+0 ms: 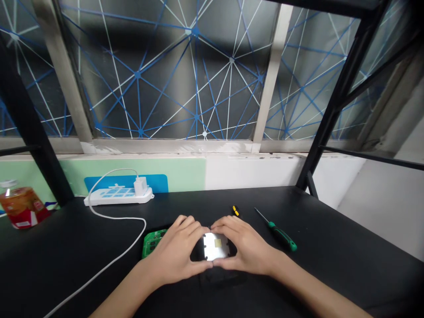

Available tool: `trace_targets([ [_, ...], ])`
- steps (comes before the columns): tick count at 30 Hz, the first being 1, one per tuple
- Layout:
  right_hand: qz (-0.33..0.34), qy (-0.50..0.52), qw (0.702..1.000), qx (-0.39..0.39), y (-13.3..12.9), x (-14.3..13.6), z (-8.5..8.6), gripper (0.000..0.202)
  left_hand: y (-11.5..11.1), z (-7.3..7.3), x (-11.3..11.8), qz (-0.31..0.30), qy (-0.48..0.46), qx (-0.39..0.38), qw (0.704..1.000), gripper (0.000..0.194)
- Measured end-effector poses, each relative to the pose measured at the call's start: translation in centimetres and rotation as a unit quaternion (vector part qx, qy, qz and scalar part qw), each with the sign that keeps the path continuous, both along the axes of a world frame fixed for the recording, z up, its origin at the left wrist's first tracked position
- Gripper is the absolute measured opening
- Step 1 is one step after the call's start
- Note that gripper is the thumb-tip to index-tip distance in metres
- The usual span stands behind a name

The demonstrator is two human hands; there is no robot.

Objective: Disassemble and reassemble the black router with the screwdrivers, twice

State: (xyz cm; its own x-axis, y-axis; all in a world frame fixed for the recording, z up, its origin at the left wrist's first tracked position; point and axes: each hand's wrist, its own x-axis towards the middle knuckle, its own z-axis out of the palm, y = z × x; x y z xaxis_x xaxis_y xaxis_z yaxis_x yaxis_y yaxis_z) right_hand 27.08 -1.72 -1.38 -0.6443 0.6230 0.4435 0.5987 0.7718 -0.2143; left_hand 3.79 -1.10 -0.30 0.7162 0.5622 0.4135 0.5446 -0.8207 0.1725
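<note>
A shiny silver square plate (210,251) with small dark notches and a yellowish square patch lies between my hands, over something black. My left hand (179,249) curves round its left side, fingertips at the far edge and thumb at the near edge. From the other side my right hand (247,245) grips in the same way, so the two thumbs nearly meet. The black part under the plate is hard to make out against the dark table. Partly behind my left hand is a green circuit board (153,243).
A green-handled screwdriver (281,235) lies to the right, with a small yellow-and-black piece (236,210) near it. At the back left sits a white power strip (114,197) with a charger (141,186) and white cable (124,251). A bottle (24,205) stands far left.
</note>
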Motion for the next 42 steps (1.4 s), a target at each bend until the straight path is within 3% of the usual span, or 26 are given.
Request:
trace_targets([
  [9, -0.026, 0.008, 0.999, -0.041, 0.5, 0.8, 0.6, 0.058, 0.6, -0.4, -0.5, 0.003, -0.065, 0.070, 0.995, 0.043],
  [20, -0.038, 0.055, 0.992, -0.103, 1.4, 0.9, -0.6, 0.057, 0.9, -0.3, -0.8, 0.021, -0.041, 0.021, 0.999, 0.043],
  [32, -0.022, 0.091, 0.992, -0.083, 1.0, 0.9, 0.0, 0.050, 1.4, -0.5, -1.2, 0.043, -0.020, 0.005, 0.999, 0.043],
  [42, 0.043, 0.131, 0.990, -0.011, -0.2, -0.4, -0.2, 0.056, 0.0, -0.4, 0.6, 0.016, -0.026, -0.019, 0.999, 0.037],
])
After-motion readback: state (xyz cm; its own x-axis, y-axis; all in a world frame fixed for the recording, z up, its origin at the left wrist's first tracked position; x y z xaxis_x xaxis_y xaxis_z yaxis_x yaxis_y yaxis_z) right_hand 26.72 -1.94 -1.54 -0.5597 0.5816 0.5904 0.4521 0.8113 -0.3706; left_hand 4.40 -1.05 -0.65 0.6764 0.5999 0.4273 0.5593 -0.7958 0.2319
